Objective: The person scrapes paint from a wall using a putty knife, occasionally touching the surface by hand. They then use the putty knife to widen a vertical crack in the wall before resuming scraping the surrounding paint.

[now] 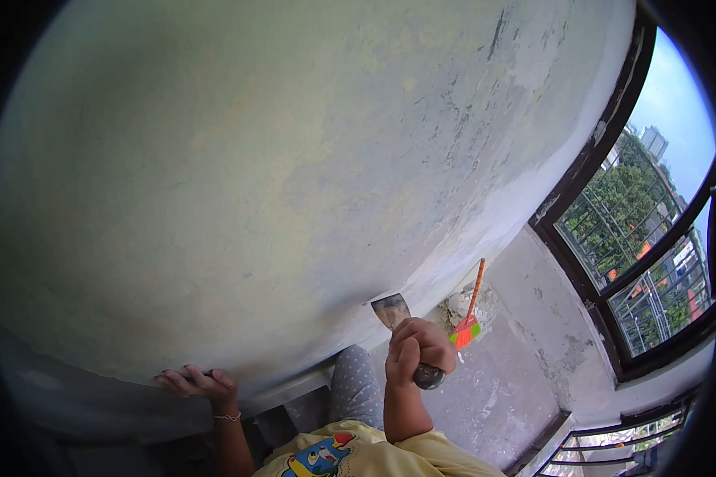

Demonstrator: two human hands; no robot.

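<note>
My right hand point(420, 350) is wrapped round the handle of a scraper point(391, 310). Its broad, stained metal blade points up and left, close to the wall; whether the edge touches cannot be made out. The dark handle end sticks out below my fist. Fingers spread, my left hand point(199, 384) rests at the lower part of the wall point(239, 238), holding nothing, with a thin band on its wrist. Pale yellow-green paint covers much of the wall, with greyish worn patches and dark scratches toward the upper right.
An orange-handled broom point(469, 318) with red and green bristles stands in the corner by some rubble. Paint flecks mark the grey floor point(501, 405). At right is a dark-framed window point(605, 294) with bars, trees and buildings outside. A barred opening point(620, 449) shows at lower right.
</note>
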